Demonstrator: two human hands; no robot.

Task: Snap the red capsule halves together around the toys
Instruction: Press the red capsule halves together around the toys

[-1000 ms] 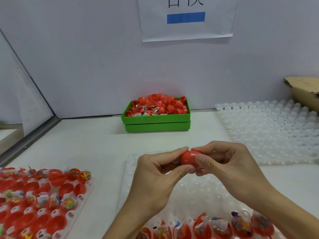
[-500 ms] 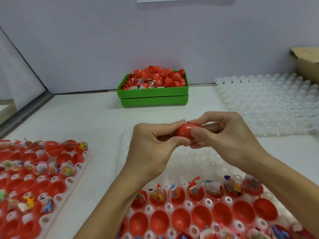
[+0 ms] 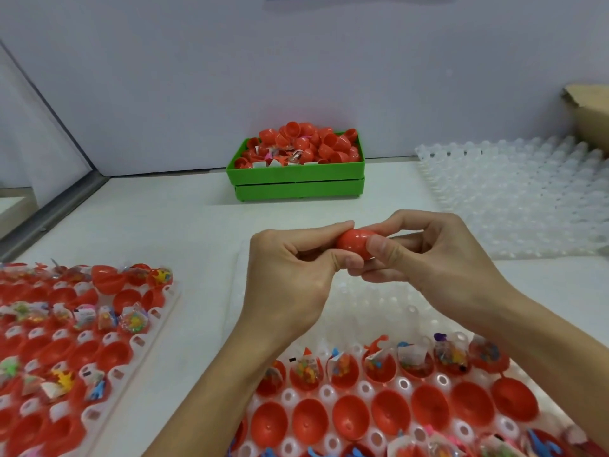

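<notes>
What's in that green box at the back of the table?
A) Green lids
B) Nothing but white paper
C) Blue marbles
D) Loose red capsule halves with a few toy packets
D: the green box against the wall is heaped with red capsule halves, and a few small toy packets show among them at the front.
</notes>
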